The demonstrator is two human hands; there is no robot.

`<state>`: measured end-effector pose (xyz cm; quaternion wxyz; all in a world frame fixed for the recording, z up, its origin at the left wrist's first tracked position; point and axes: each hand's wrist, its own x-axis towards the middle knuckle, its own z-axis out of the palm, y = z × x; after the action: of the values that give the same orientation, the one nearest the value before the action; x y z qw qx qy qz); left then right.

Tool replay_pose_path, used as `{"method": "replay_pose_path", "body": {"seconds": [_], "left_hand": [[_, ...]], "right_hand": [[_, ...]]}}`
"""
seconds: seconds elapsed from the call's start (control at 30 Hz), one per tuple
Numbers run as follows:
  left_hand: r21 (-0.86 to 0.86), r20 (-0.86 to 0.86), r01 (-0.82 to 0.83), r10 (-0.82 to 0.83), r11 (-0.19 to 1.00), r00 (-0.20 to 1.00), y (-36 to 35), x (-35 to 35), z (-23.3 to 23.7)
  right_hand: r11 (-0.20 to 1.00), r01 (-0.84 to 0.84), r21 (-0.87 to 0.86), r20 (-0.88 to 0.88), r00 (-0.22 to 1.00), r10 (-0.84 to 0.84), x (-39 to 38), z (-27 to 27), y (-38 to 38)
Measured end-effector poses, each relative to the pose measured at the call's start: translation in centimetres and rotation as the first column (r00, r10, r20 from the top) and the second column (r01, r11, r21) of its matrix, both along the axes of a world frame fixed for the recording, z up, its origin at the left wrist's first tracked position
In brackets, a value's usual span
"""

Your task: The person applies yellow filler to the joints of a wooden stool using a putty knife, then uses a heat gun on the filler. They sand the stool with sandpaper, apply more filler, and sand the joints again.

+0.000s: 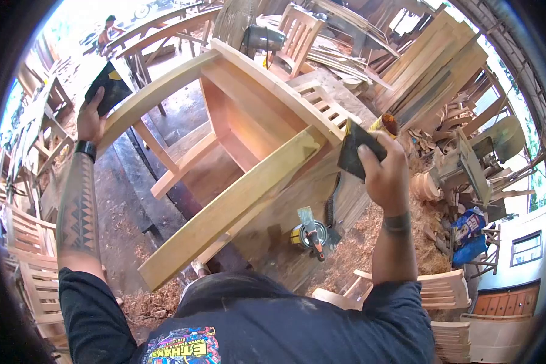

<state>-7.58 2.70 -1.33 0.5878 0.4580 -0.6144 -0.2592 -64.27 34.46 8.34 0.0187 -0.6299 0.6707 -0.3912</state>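
Note:
Pale wooden furniture (200, 224) with curved rails and a box-like middle stands tilted across the view in front of me. My left hand (92, 115) is at the upper left, gripping a dark flat pad (108, 90) beside the end of a curved rail (155, 88). On the right, my right hand (385, 167) holds a dark sheet (359, 148) between thumb and fingers, close to the frame's right corner. A rolled yellow-brown piece (387, 123) shows behind the fingers of that hand.
Below the frame a can (298, 235) stands with a scraper (312, 233) across it. Wood shavings (346, 258) cover the ground. Stacked planks (434, 60) lie at upper right, slatted chair parts (36, 273) at left. A person (108, 33) is far off at upper left.

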Motion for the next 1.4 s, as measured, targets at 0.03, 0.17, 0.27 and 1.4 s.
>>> {"method": "replay_pose_path", "body": {"seconds": [0.03,0.17,0.27,1.4], "left_hand": [[-0.005,0.055,-0.022,0.022,1.000,0.998,0.0,0.0,0.1],[0.002,0.170,-0.088,0.087,0.996,0.982,0.2,-0.4,0.7],[-0.142,0.461,-0.160,0.209,0.977,0.862,-0.2,1.1,0.0],[0.134,0.282,-0.093,0.052,0.987,0.958,1.0,-2.5,2.7]], "right_hand": [[1.000,-0.003,-0.008,-0.043,0.999,0.003,0.1,0.2,-0.2],[1.000,0.027,0.015,-0.149,0.989,-0.024,2.0,1.5,-0.8],[0.999,-0.019,-0.047,-0.245,0.970,0.007,2.0,0.3,-3.3],[0.932,0.343,0.114,0.613,0.714,-0.337,10.4,-8.5,27.7]]}}
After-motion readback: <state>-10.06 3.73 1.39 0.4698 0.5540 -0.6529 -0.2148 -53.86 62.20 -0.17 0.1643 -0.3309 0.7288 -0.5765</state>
